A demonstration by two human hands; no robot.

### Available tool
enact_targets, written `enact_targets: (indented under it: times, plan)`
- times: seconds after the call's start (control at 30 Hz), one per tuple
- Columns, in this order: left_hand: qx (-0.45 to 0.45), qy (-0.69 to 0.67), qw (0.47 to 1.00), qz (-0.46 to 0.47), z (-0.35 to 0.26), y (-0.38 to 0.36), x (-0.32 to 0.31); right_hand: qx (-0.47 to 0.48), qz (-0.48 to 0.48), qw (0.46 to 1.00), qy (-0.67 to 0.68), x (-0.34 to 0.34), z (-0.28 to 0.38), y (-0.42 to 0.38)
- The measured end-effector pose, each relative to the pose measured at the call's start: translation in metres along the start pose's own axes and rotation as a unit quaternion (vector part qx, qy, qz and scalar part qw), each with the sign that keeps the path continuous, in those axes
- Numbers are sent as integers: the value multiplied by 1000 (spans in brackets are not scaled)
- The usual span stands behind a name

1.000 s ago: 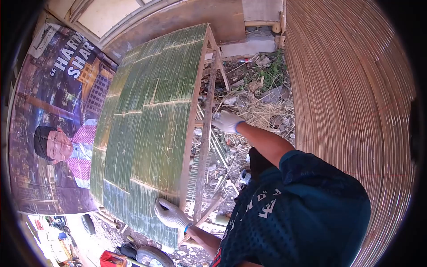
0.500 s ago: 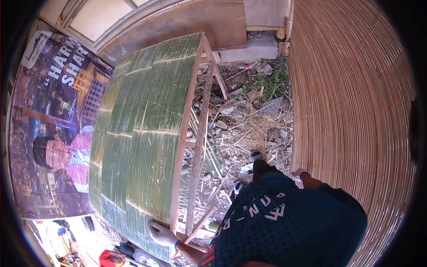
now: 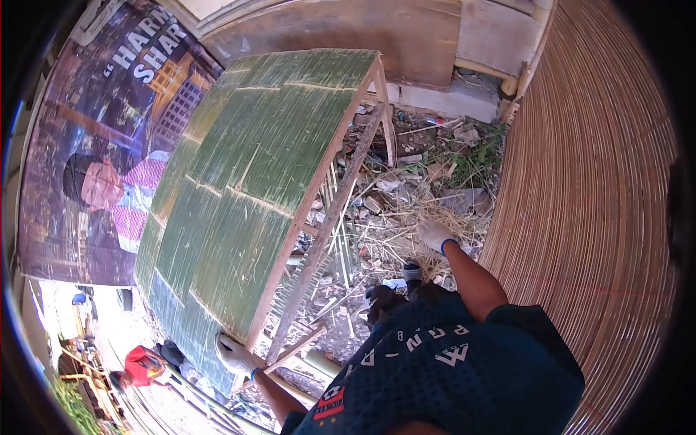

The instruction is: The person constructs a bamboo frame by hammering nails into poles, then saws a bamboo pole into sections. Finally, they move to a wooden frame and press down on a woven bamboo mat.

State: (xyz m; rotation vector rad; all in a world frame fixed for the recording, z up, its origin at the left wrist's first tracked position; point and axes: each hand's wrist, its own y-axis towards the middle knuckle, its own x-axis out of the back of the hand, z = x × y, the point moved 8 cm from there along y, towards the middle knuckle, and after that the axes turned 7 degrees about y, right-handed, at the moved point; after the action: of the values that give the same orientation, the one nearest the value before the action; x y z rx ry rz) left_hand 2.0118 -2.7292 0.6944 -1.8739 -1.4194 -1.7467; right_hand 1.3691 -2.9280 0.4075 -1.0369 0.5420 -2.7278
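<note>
A green split-bamboo panel lies on a wooden frame, left of my body. My left hand, in a white glove, rests at the panel's near corner; its fingers lie over the edge. Away from the panel, my right hand, also gloved, is held out above the straw and rubble. Its fingers are small in view, and I cannot make out whether they hold anything.
A tall wall of thin slats curves along the right. On the left hangs a printed banner. Behind the panel stands a brown board. A person in red is at the lower left, apart from my hands.
My right hand has left the slatted wall and moved forward and left over the straw. My left hand is still on the panel's near corner. The view has shifted and tilted.
</note>
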Motion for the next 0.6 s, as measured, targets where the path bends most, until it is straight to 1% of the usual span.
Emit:
enact_targets:
  times: [0.03,0.13,0.2,0.27,0.3,0.37,0.43,0.47,0.5,0.6]
  plan:
    - [6,0,1000,-4,-3,-2,2,-10,-20,999,33,12,9,-1]
    - [11,-10,1000,-10,-5,-4,2,73,-14,996,-55,-2,-8,-5]
    - [9,-6,1000,-20,-2,-5,-1,-70,33,997,-22,-35,-76,-15]
    - [9,-15,999,-38,-3,-7,0,-134,93,986,-35,-58,-124,-45]
    - [7,-17,999,-44,-5,-8,1,-132,117,983,-59,-51,-119,-70]
    - [7,-18,999,-45,-6,-9,2,-181,169,968,-42,-60,-145,-112]
    - [7,-8,999,-49,-6,-8,2,-180,191,963,-59,-81,-206,-120]
    - [6,-2,999,-51,-5,-8,1,-127,186,967,-116,-83,-222,-121]
    - [7,-6,998,-58,-4,-8,1,-73,178,966,-172,-77,-216,-116]
    - [4,7,998,-68,-2,-7,-1,-178,145,969,-89,-61,-224,-113]
